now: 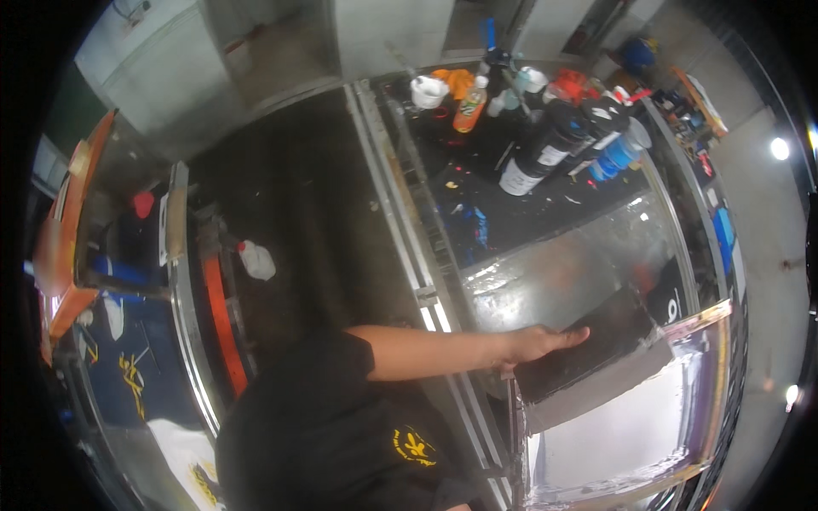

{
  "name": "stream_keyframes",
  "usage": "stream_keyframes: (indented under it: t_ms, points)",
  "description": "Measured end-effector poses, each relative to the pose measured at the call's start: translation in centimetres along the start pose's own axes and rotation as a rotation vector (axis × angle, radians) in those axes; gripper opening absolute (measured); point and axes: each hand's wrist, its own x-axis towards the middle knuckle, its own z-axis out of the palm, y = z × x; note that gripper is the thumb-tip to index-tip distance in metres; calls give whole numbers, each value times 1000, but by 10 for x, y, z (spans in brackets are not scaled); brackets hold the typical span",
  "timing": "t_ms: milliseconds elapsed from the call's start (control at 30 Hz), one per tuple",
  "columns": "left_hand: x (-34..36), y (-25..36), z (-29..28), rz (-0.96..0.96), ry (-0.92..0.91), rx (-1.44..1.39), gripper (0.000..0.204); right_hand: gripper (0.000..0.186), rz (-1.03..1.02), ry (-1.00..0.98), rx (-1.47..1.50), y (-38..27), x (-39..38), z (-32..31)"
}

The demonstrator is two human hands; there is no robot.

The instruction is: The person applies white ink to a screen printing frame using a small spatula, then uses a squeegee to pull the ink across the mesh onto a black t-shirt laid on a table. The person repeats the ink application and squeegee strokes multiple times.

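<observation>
Steadily now: left hand [537,344] at the ten-o'clock corner of the screen-printing frame [699,323].
Half-curled, thumb extended (hold unclear), it should keep that corner level.

matt dark panel [588,345], glossy smooth sheet [532,285], metal rail [390,196], matt cloth shirt [332,426]

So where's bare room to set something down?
The flecked black table looks free between black canister and shiny sheet; so does the dark area between white jug and metal rail. Crowded: the table's far end, by orange bottle and white cup.
</observation>
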Motion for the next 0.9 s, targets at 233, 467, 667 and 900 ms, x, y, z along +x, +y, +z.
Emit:
stream_keyframes:
  t_ms: [233, 467, 667, 900]
  points:
    - [-143, 103, -102, 152, 234, -423, 82, 68, -246, -859, 561, -56, -24, 205]
    - [-306, 187, -361, 790, 346, -513, 88, 97, -929, -1039, 215, -111, -391, 484]
    - [-487, 265, -601, 863, 803, -769, 86, 72, 100, -1841, 244, 103, -576, 709]
    - [-577, 411, -825, 990, 986, -570, 76, 61, 154, -1292, -58, 130, -917, 941]
